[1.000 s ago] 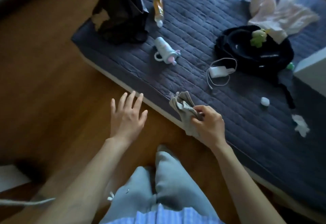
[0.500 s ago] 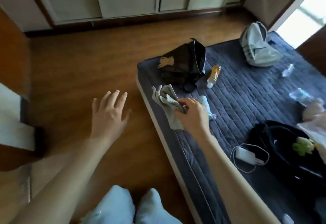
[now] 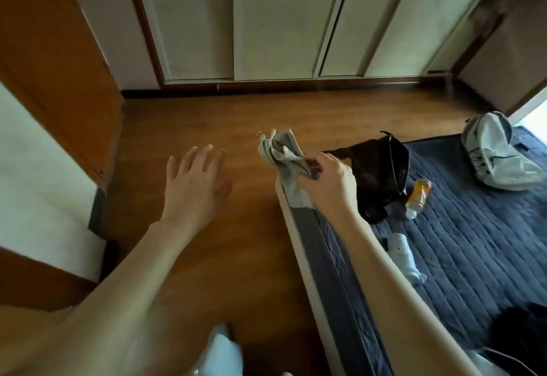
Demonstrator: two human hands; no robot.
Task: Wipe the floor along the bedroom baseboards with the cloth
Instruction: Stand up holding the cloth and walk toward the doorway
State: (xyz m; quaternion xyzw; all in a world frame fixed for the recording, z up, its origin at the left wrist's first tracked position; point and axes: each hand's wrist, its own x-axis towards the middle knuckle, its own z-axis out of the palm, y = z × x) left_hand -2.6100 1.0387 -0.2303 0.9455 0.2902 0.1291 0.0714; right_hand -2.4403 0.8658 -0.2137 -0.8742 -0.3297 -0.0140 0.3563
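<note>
No writing is legible anywhere as the right hand (image 3: 328, 180) pinches the crumpled grey cloth (image 3: 285, 158) above the near-left corner of the dark quilted mattress (image 3: 473, 245), the left hand (image 3: 195, 186) spread over the brown wooden floor (image 3: 236, 121), a black bag (image 3: 381, 165) just right.

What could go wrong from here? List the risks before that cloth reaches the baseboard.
1. The right hand only pinches the bunched cloth in the air; a loose grip could drop it.
2. A bunched cloth may wipe a narrow strip along the baseboard.
3. The left hand hangs open over the floor; leaning on it may smear the wood.
</note>
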